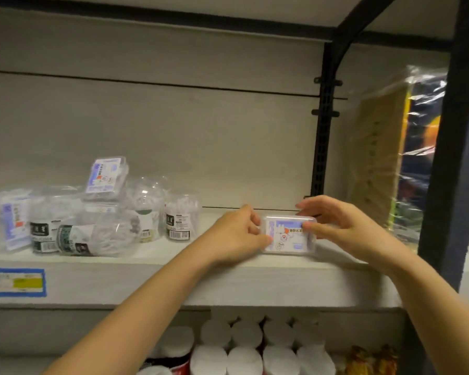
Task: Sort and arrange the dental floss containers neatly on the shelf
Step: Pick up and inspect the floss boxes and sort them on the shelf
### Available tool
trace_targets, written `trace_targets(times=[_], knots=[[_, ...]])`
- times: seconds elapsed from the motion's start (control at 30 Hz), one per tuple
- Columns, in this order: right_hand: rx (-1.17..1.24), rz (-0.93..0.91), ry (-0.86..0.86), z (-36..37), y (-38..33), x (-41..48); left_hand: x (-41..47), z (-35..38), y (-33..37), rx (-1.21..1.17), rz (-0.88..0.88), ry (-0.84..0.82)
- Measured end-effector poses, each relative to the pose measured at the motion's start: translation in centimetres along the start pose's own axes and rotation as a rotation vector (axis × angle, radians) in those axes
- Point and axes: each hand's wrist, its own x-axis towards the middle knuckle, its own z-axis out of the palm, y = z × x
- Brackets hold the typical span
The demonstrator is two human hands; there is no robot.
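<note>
A clear flat floss box with a blue and white label (289, 236) sits on the pale shelf (228, 282), right of centre. My left hand (236, 234) grips its left end and my right hand (339, 226) pinches its right end and top edge. At the shelf's left lies a jumbled heap of floss containers: another blue-label box (106, 175) leaning on top, a blue-label box (12, 220) at far left, a round tub with dark label (178, 219) upright, and a tub lying on its side (98, 236).
A black upright post (321, 136) and a thicker dark frame post (441, 169) bound the shelf on the right. Plastic-wrapped goods (390, 158) stand behind them. White-capped jars (260, 345) fill the shelf below. A blue price tag (15, 282) sits on the shelf front.
</note>
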Motion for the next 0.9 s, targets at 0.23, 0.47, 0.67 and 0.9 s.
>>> trace_targets(times=[0.23, 0.47, 0.67, 0.9], knots=[[-0.093, -0.09, -0.147, -0.2, 0.7, 0.8, 1.9, -0.6, 1.9, -0.301, 0.191, 0.206], [0.197, -0.05, -0.173, 0.6, 0.3, 1.0, 2.5, -0.4, 3.3, -0.177, 0.191, 0.01], [0.066, 0.043, -0.316, -0.5, 0.5, -0.4, 1.0, -2.0, 0.9, 0.094, 0.1, -0.127], [-0.091, 0.085, -0.322, -2.1, 0.7, -1.1, -0.4, -2.2, -0.3, -0.094, 0.065, -0.2]])
